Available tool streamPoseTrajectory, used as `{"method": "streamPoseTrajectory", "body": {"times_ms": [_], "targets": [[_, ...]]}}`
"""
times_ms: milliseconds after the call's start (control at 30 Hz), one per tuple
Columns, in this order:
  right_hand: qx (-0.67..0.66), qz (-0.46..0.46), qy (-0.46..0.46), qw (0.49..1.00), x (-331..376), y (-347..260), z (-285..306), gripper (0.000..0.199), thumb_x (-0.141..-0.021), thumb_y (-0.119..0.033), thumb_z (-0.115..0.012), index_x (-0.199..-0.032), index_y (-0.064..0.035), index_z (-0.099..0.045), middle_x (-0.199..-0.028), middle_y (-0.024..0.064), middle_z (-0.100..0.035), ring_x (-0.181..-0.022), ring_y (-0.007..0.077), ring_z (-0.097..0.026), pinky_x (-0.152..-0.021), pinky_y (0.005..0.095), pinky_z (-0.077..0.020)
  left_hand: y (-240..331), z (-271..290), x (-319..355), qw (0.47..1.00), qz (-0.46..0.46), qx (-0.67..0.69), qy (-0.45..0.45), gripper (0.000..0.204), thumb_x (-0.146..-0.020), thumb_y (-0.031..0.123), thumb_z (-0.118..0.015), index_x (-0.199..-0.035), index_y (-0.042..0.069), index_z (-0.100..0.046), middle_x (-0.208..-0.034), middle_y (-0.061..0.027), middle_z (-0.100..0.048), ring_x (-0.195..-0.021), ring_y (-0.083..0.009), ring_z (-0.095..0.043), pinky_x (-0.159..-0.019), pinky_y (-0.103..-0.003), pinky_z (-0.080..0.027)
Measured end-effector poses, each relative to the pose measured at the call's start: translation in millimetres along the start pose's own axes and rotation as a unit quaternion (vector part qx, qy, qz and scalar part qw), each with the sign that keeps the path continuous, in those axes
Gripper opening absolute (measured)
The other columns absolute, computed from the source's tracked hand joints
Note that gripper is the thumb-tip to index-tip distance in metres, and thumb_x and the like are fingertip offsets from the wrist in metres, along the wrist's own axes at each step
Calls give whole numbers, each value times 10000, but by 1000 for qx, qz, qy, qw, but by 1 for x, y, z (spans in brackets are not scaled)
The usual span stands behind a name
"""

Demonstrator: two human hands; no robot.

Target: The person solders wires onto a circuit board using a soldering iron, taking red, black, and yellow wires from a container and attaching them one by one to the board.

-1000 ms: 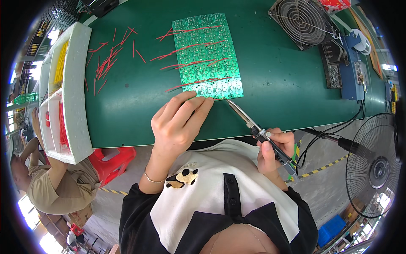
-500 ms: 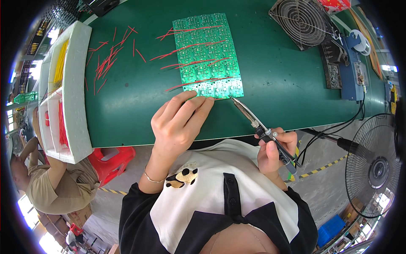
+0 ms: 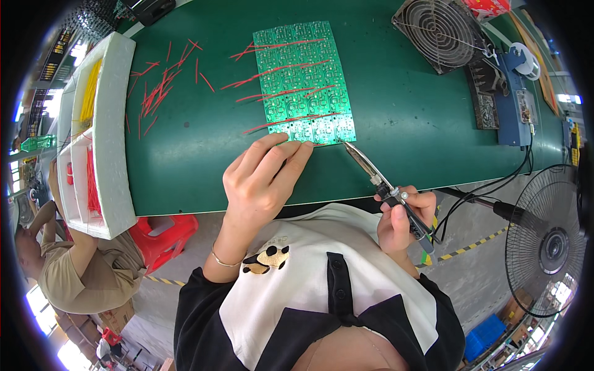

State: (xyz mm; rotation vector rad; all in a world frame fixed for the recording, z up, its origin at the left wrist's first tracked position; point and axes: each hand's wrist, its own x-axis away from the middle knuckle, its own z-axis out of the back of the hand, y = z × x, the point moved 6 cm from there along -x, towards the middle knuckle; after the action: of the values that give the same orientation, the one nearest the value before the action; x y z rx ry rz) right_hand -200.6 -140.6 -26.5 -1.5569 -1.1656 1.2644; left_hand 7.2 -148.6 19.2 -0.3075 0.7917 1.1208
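Observation:
A green circuit board panel (image 3: 291, 80) lies on the green bench mat, with thin red wires (image 3: 288, 93) in rows across it. At its near edge my left hand (image 3: 263, 176) rests with fingertips pressed together. A short red wire (image 3: 320, 144) sticks out beside those fingertips, pinched at the board's edge; the thumb is hidden. My right hand (image 3: 405, 219) is closed around a soldering iron (image 3: 387, 191) with a metal attachment along its barrel. The iron's tip points up-left and meets or hovers just at the panel's near right corner; contact cannot be told.
Loose red wires (image 3: 158, 89) lie scattered at left, beside a white foam box (image 3: 114, 179) of yellow and red wires. At the right stand a square fan (image 3: 436, 31), a blue soldering unit (image 3: 516, 117) and a standing fan (image 3: 550, 247). A co-worker (image 3: 93, 272) sits at left.
The soldering iron's tip has shifted slightly right along the panel's near edge. My left hand stays almost where it was.

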Motion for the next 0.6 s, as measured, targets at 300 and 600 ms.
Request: {"method": "streamPoseTrajectory", "body": {"times_ms": [300,600], "targets": [[-17,20,30,999,-2,0,8,195,-785,-80,-560,-886,8,-419,-697,119,-525,-603,143,-514,-619,293,-491,-5,8,2,994,69,77,-17,257,-569,-109,-675,-804,-6,-667,-758,-78,-599,-758,-222,-628,-622,-298,-523],[-43,73,94,992,-8,-7,33,182,-781,-64,-561,-878,26,-435,-694,112,-529,-603,135,-525,-620,316,-529,-10,32,-3,998,56,22,-7,283,-546,-88,-668,-813,6,-669,-748,-51,-588,-765,-232,-619,-593,-296,-505]]}}
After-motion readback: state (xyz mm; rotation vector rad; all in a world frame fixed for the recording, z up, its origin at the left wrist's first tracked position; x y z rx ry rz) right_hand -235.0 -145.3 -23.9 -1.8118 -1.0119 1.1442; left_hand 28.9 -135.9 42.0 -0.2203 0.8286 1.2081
